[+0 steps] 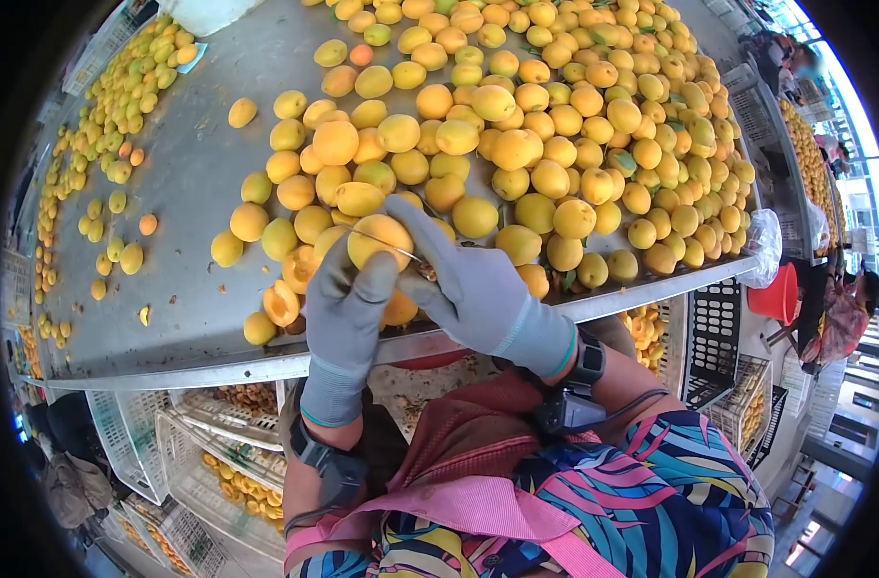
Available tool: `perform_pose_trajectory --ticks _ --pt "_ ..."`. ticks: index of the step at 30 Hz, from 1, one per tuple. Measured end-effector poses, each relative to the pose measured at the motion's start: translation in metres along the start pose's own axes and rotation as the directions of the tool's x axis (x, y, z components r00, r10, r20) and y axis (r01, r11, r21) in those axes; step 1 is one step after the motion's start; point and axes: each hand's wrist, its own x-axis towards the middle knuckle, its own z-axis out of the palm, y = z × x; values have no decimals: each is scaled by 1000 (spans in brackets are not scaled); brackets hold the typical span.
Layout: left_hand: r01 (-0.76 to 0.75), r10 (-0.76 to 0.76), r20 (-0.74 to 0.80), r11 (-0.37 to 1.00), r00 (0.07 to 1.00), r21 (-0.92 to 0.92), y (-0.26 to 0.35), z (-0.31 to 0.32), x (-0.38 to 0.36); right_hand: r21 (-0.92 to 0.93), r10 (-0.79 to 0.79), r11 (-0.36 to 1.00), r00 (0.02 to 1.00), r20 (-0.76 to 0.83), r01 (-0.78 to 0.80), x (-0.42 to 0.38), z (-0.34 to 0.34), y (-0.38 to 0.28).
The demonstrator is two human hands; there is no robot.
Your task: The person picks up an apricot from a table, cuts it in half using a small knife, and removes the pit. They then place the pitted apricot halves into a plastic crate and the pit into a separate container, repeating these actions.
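My left hand [346,313], in a grey glove, grips a yellow-orange apricot [381,234] above the near edge of the metal table. A thin knife blade [393,249] lies across that fruit, coming from my right hand [473,289]. The right hand is gloved too and closed around the knife; its handle is mostly hidden by the fingers. Just left of my left hand, cut apricot halves [281,304] rest on the table with their insides showing. Whole apricots [516,149] crowd the surface beyond both hands.
The table [184,299] has a raised metal rim along my side. More apricots [121,106] lie at its far left. White crates [131,438] with cut fruit stand below, and a black crate [714,337] and red bucket [774,295] are at right. A person [844,313] sits beyond.
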Motion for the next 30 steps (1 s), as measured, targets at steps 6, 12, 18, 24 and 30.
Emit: perform_pose_trajectory --ticks 6,12,18,24,30 --pt "-244 240 46 944 970 223 8 4 5 -29 4 1000 997 73 -2 5 -5 -4" --pt "-184 194 -6 939 981 290 2 3 3 -39 35 999 994 101 -31 1 -3 -8" --pt "-176 195 -7 902 981 395 5 0 4 11 80 996 977 200 -84 5 -8 -11" --pt "-196 206 23 888 978 416 4 2 -5 132 -34 991 972 231 3 3 -12 0" --pt "-227 213 80 879 974 420 -5 -7 -12 171 -88 984 955 284 40 1 -17 6"
